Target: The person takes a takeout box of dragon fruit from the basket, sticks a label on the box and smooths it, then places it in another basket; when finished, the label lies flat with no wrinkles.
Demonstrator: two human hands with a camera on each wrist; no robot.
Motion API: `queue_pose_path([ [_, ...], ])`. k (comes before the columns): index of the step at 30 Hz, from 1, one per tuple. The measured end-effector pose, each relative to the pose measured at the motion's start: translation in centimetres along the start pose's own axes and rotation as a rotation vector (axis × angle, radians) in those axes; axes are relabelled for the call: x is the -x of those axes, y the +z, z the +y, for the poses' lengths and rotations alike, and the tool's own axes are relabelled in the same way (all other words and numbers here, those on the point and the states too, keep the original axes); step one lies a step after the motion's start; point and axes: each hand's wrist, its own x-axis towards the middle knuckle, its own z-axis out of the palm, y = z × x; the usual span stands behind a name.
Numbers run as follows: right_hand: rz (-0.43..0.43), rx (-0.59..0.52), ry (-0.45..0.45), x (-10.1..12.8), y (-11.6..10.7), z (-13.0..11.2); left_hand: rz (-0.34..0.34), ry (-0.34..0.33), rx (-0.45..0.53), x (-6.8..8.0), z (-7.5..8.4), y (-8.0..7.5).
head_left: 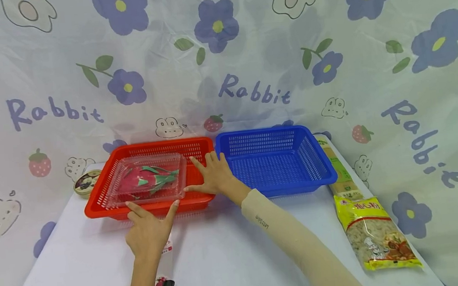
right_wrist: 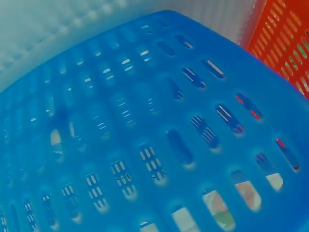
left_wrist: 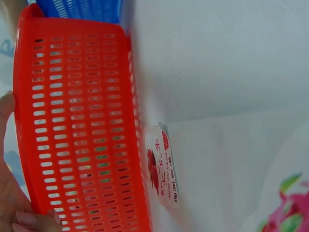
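A clear plastic box (head_left: 113, 191) with a pink and green dragon fruit (head_left: 143, 181) inside lies in the red basket (head_left: 95, 212). My left hand (head_left: 148, 231) is at the basket's front rim, its thumb and index finger spread along the box's near edge. In the left wrist view the thumb (left_wrist: 7, 104) touches the basket rim. Spread fingers of my right hand (head_left: 213, 174) reach over the basket's right end, thumb by the box's near right corner. The right wrist view shows the blue basket's slotted wall (right_wrist: 111, 116); the hand is out of sight there.
The blue basket (head_left: 279, 192) stands right beside the red one. A round tin (head_left: 85, 183) lies to the left. On the right are a yellow bag (head_left: 374, 235) and a green pack (head_left: 341, 173). A bag with a dragon fruit label (left_wrist: 164, 166) lies below the left forearm.
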Motion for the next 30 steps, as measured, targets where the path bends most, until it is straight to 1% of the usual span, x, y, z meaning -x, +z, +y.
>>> queue_pose_path([
  [4,-0.001,0.014,-0.005,-0.2,0.0,-0.3,-0.005,-0.009,0.009,0.0,0.0,0.0],
  [12,0.003,0.093,-0.008,-0.6,-0.1,-1.1,-0.013,-0.015,0.011,-0.1,0.0,0.1],
  [17,-0.021,0.088,-0.019,-0.6,-0.1,-1.6,-0.02,-0.026,0.013,-0.2,0.0,0.1],
  [21,-0.035,0.086,-0.006,-0.7,-0.1,-1.8,-0.018,-0.027,0.013,-0.2,0.0,0.2],
  [27,-0.041,0.121,0.009,-1.0,0.1,-2.2,-0.01,-0.023,0.019,-0.1,0.0,0.2],
  [30,-0.045,0.103,0.003,-1.0,0.0,-2.7,-0.007,-0.022,0.024,0.0,-0.1,0.2],
])
